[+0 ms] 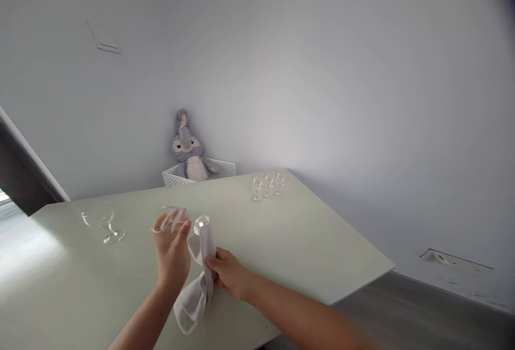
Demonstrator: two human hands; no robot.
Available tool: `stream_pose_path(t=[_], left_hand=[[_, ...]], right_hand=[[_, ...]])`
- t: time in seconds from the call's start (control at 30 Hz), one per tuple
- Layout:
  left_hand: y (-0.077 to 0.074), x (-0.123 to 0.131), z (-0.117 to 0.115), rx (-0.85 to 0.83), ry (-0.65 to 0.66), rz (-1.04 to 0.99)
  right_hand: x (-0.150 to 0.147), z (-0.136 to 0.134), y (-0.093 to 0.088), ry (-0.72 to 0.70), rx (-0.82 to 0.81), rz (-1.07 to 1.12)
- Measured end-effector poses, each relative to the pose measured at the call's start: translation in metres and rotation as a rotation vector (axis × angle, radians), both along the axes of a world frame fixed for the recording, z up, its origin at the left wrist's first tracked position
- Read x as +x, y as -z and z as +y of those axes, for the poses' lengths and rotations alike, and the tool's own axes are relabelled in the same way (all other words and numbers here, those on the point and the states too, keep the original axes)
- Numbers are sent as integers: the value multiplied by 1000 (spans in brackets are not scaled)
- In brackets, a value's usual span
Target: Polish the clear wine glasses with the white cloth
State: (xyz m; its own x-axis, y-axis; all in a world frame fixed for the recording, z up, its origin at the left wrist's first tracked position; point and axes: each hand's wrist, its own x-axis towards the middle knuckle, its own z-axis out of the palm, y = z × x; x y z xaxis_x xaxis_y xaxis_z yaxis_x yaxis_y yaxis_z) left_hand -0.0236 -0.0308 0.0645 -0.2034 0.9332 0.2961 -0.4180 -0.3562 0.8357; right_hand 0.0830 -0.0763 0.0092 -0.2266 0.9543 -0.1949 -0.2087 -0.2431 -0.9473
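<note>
My left hand (172, 251) is wrapped round the bowl of a clear stemmed glass (201, 224), which lies tilted on its side above the table. Its round foot points right, towards a light grey cloth (193, 304). My right hand (229, 272) pinches this cloth between thumb and fingers. The cloth's upper end reaches the foot of the glass, and its lower end hangs down to the left. Whether the cloth presses on the foot or only overlaps it, I cannot tell.
Another stemmed glass (105, 224) stands on the left of the pale table (306, 253). Three small stemmed glasses (267, 185) stand close together near the back right corner. Behind the table, a grey plush rabbit (189, 151) sits in a white perforated basket (225, 169) by the wall.
</note>
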Motion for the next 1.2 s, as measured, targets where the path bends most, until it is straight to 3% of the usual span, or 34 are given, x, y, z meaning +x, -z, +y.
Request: stream_pose_path(t=[0.1,0.17,0.23,0.37,0.47,0.53,0.67,0.77,0.9,1.2], left_hand=[[-12,-5,3,106,-91,63],[-14,-2,2,158,-108,116],[-11,7,-3,187,-75,171],[1,33,-14,143,108,236],[8,44,-14,71,264,299],[13,39,-7,57,258,388],[27,0,25,128,-72,491],[39,-41,51,142,-374,456],[50,-88,71,65,-725,389],[63,-135,89,-165,-1054,345]], right_hand=[[27,-3,-12,-55,290,-625],[44,2,-26,68,414,-1016],[54,9,-40,189,529,-1233],[52,23,-49,213,801,-1350],[57,34,-38,225,736,-1366],[72,43,-27,274,620,-1321],[124,61,-7,492,339,-1193],[157,73,7,569,253,-1172],[177,83,21,607,192,-1130],[183,104,30,632,166,-1046]])
